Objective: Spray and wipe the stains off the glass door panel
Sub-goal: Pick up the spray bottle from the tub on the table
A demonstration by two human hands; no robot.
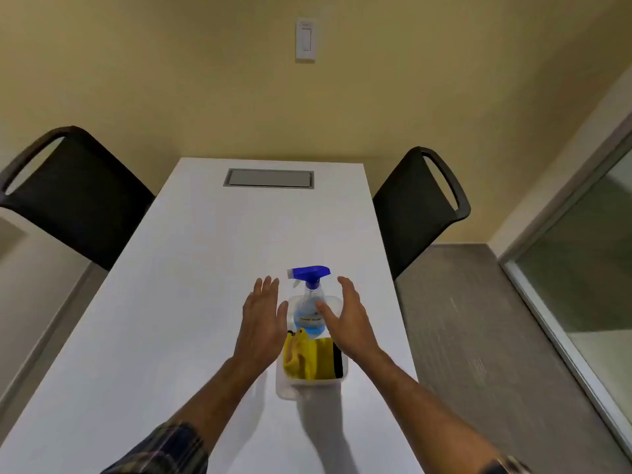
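A clear spray bottle (309, 302) with a blue trigger head and pale blue liquid stands upright in a clear plastic bin (290, 388) on the white table (191, 268). A yellow cloth (306, 357) lies bunched in the bin in front of the bottle, beside a black-edged item. My left hand (263, 319) hovers flat just left of the bottle, fingers apart, holding nothing. My right hand (349, 316) hovers on the bottle's right, fingers spread, thumb close to the bottle. The glass door panel (581, 268) runs along the right edge of the view.
Two black chairs (78, 200) (417, 206) flank the table. A grey cable hatch (269, 178) is set into the far end of the table. A wall switch (305, 39) hangs on the beige wall. Grey carpet (478, 336) lies between table and door.
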